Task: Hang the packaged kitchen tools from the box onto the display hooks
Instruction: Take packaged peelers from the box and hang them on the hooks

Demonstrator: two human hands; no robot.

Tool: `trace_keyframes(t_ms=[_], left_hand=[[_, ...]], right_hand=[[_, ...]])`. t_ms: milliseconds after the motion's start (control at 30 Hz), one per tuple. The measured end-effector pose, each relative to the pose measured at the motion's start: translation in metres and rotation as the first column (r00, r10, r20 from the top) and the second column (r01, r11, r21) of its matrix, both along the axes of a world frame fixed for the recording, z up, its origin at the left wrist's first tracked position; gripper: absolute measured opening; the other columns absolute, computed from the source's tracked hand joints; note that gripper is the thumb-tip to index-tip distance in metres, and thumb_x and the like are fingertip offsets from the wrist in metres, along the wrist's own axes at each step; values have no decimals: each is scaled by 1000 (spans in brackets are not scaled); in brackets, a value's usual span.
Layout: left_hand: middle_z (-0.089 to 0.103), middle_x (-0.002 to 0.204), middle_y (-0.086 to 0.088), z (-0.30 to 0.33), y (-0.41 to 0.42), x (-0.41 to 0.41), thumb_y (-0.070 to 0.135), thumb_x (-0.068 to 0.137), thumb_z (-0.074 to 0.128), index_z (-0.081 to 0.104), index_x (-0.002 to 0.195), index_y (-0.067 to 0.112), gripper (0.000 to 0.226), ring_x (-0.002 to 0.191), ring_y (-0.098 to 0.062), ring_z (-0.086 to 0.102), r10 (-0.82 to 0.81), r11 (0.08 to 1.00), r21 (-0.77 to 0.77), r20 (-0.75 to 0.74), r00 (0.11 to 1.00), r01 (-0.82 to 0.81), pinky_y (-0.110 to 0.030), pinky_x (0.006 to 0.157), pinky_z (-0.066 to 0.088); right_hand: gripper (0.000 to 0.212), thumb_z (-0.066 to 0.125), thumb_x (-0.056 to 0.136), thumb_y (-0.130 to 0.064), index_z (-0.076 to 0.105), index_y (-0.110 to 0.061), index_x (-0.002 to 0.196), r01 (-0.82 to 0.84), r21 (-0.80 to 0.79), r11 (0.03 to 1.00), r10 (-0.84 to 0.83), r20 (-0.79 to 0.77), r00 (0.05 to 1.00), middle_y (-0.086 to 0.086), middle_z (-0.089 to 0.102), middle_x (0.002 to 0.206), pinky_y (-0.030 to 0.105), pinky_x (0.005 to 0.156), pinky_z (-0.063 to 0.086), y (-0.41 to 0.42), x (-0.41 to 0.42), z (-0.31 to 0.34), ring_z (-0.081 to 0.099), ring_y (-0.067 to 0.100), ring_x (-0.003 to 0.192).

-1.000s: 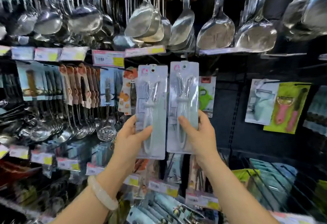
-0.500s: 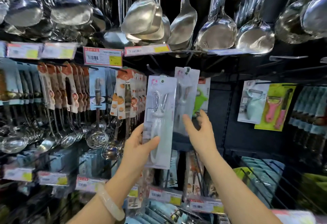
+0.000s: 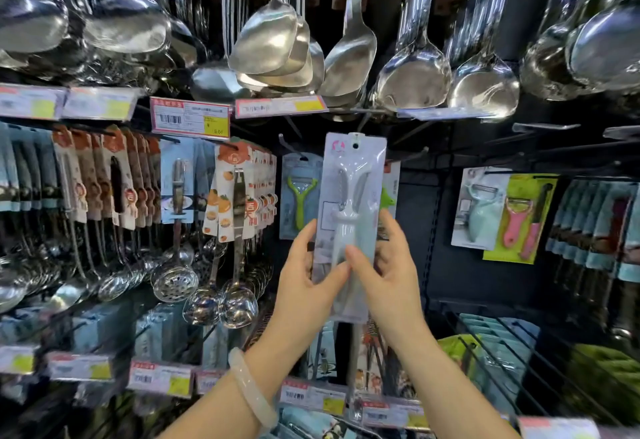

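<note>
On the far left, steel skimmers [image 3: 175, 277] hang in a row under carded tools, with price tags [image 3: 189, 121] clipped along the rail above. A pale bangle [image 3: 251, 386] circles the left wrist. The left hand [image 3: 306, 282] is raised before the display, fingers loosely curled, its thumb pressing the front of the packaged peeler [image 3: 349, 217] and its fingers behind the left edge of the pack. A green peeler pack [image 3: 299, 192] hangs just behind and to the left of it. The packaged peeler stands upright between both hands, its punched hole at the top near a bare display hook [image 3: 291, 147]; whether the hole is on a hook cannot be told. The right hand [image 3: 388, 272] grips the pack's right side, thumb laid across the front over the white handle, fingers curled behind. Farther right hang a mint peeler pack [image 3: 479, 208] and a pink peeler set [image 3: 519, 218]. Large steel spatulas [image 3: 349, 54] hang overhead.
</note>
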State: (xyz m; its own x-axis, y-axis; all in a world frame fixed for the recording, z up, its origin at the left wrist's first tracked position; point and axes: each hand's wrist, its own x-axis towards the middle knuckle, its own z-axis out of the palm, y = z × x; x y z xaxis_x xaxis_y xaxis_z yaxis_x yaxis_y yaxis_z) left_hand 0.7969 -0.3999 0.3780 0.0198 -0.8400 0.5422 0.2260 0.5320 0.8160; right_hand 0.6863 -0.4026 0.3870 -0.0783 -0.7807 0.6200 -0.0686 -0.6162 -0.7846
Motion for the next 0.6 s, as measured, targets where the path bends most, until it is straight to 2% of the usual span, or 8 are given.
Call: trace_keyframes(t_ms=[67,167,267,400,533,600], left_hand=[[59,130,-5,4,-4,-3,-2,86,63,41,130,33,60,114,-17,61,2,1000,-4,9,1000,-2,-26,87,55],[53,137,-2,4,-10,-6,3,85,65,37,140,27,66,120,-17,56,17,1000,3,28,999,-17,-31,94,52],[50,140,-3,-1,-12,-6,6,86,66,35,140,32,68,126,-19,52,36,999,12,41,999,-36,-41,101,48],[54,136,-6,-2,-12,-8,5,86,65,35,135,37,66,121,-19,56,43,999,5,40,998,-43,-36,96,51],[49,141,0,2,-13,-8,5,86,65,34,143,28,68,124,-17,53,39,999,3,45,998,-40,-35,98,50],[49,141,-1,1,-13,-8,4,87,65,34,144,26,68,124,-16,54,40,999,4,48,998,-40,-33,97,51]], right_hand=[[62,63,88,-13,33,-41,136,1,-1,1000,-1,1,1000,3,66,107,25,81,55,-3,-5,6,67,10,95],[67,63,89,-12,31,-31,144,5,1,1000,-5,-4,1000,5,67,106,23,77,54,-7,-9,9,67,12,94],[66,63,89,-12,31,-33,143,0,0,1000,0,-1,1000,2,67,104,23,78,54,-8,-9,6,67,10,94],[66,62,89,-11,31,-33,143,-5,-8,1000,5,3,1000,0,67,105,19,76,53,-8,-10,5,67,7,93],[67,61,89,-8,30,-29,145,-19,-10,1000,19,17,1000,-8,66,105,11,72,50,-9,-10,9,66,-2,91],[67,61,89,-9,29,-29,145,-15,-11,1000,15,16,1000,-7,65,105,11,72,50,-10,-10,8,66,-2,91]])
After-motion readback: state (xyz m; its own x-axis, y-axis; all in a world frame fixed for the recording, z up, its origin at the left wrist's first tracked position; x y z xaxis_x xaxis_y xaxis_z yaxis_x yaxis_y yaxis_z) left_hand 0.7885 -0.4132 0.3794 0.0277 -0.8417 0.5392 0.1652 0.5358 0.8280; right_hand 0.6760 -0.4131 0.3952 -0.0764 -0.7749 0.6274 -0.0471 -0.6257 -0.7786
